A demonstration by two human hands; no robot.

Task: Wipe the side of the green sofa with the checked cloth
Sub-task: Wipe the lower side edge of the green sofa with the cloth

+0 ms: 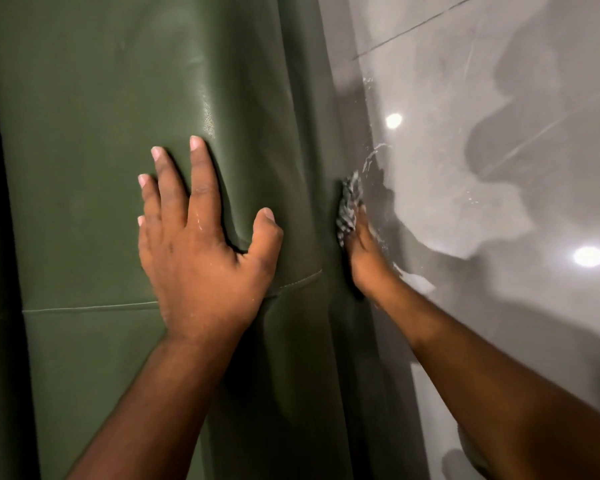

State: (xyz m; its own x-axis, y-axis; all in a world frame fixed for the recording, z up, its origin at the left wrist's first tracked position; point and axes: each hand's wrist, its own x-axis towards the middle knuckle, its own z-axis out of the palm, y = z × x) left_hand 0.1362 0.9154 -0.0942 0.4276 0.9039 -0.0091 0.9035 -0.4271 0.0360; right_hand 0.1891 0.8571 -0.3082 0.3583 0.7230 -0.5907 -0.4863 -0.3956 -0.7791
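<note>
The left hand (201,251) lies flat on the green sofa (101,133), fingers (200,174) spread wide and holding nothing. To its right, the right hand (362,258) presses the checked cloth (349,206) against the sofa's side; its fingers are hidden behind the cloth, so their grip cannot be told. Glossy grey floor (499,168) lies farther right.

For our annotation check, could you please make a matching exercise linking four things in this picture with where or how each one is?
Things:
1. left hand
2. right hand
3. checked cloth
4. floor

States:
A. glossy grey, reflecting lights
B. spread flat on the green sofa
C. bunched against the sofa's side
D. reaching down the sofa's side, holding the cloth

Pairs: 1-B, 2-D, 3-C, 4-A
</note>
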